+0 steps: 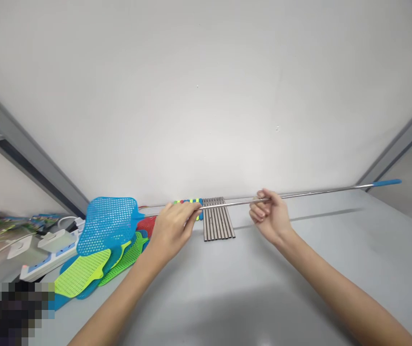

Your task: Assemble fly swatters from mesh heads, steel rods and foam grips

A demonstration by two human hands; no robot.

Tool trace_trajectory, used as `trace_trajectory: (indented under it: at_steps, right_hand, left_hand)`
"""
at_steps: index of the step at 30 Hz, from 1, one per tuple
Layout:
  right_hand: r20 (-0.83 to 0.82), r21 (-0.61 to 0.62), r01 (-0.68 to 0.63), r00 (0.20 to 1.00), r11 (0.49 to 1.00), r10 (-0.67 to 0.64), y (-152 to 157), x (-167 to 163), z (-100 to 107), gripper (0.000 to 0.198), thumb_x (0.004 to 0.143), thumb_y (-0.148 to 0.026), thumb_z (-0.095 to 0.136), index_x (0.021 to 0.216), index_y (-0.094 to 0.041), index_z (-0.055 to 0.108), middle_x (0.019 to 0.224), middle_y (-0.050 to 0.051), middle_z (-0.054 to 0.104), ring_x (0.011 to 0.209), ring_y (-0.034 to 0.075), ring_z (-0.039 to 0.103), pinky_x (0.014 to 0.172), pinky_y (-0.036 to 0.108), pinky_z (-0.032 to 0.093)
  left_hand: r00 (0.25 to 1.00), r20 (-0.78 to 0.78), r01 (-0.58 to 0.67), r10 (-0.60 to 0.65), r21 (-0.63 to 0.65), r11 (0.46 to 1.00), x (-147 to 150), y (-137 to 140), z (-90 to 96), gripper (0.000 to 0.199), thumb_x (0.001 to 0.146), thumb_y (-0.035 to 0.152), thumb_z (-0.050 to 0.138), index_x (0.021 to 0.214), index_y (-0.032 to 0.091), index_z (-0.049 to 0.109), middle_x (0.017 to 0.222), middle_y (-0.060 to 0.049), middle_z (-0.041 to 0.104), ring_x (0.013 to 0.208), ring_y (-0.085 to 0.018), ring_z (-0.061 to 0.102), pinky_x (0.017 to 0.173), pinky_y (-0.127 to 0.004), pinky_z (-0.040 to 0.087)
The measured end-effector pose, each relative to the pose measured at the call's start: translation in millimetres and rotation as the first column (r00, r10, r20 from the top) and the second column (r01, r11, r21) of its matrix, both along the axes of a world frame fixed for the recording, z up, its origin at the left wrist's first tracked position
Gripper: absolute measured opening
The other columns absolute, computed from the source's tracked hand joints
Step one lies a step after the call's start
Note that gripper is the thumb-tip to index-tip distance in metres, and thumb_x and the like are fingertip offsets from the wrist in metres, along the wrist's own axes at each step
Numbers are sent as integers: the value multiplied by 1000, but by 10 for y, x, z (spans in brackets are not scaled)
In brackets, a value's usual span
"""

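Note:
A fly swatter with a blue mesh head (109, 226) and a long thin metal rod (317, 192) stretches across the view, its blue handle tip (387, 183) at the far right. Near the head, my left hand (175, 226) is closed round the rod. My right hand (268, 214) pinches the rod further along, its other fingers curled. Behind the rod, a row of several metal tubes (218, 223) lies side by side on the grey table (227, 283). Partly hidden by my left hand are blue, green and red handle pieces (187, 202).
Several loose swatter heads in green (83, 274), blue and red are piled at the left. Beside them lies a white power strip (50, 259) with plugged-in chargers (57, 239) and cables. A white wall (206, 105) and grey frame posts (32, 144) bound the table.

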State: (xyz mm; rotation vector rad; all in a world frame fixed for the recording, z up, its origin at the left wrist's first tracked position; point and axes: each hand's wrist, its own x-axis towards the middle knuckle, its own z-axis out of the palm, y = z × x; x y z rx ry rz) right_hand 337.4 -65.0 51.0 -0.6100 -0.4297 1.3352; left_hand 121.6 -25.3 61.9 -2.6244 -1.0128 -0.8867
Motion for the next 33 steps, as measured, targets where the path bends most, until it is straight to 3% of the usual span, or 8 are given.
trace_trajectory:
  at_steps: [4,7,12,18,24,29,33]
  right_hand:
    - [301,-55,-356,885,933,356,-80,-152,18,19,75,-35,45,69,-17,47,41,-6,34,38,7,37,38,19,24]
    - [370,-49,-468,812,882,452,-115,-183,5,22,78,-37,40,71,-17,48,46,-4,41,41,9,41,40,21,27]
    - [417,-27,-507,777,861,471,-122,-172,6,22,80,-36,38,73,-18,47,50,-2,45,43,9,44,41,20,28]
    - [462,12,-526,757,850,462,-156,-206,18,17,81,-31,38,79,-18,49,52,-2,47,43,9,46,41,20,28]
    - [494,91,-511,769,855,407,-211,-286,4,13,79,-28,44,78,-18,50,42,-7,35,39,8,43,42,20,30]
    - [616,26,-429,718,903,324,-219,-270,71,17,79,-33,43,85,-18,51,49,-4,45,43,8,43,43,21,31]
    - [659,-17,-418,678,908,325,-196,-228,104,22,78,-37,44,77,-17,51,50,-3,45,43,8,42,40,20,28]
  left_hand:
    - [997,16,71,-70,-31,997,126,-141,-68,15,82,23,41,91,19,53,82,-1,63,73,-14,54,64,-26,34]
    - [999,19,38,-37,-9,999,183,-234,-86,13,81,24,43,87,19,54,75,1,62,68,-13,53,60,-26,33]
    - [1000,16,10,-10,40,999,189,-315,-23,13,80,25,45,85,21,56,69,2,61,63,-12,52,57,-25,31]
    - [999,49,24,-23,-32,999,205,-395,23,14,80,26,45,87,22,56,69,2,61,62,-12,52,55,-25,32]
    - [982,142,141,-122,-128,982,245,-465,-4,18,81,22,44,97,22,52,80,1,62,72,-13,55,64,-26,38]
    - [985,100,159,-144,-164,974,204,-400,55,15,81,23,44,91,21,54,79,-1,61,73,-14,54,66,-28,40]
    - [986,102,138,-130,-76,988,129,-292,111,15,80,23,45,91,21,55,84,-3,58,78,-15,52,71,-30,40]
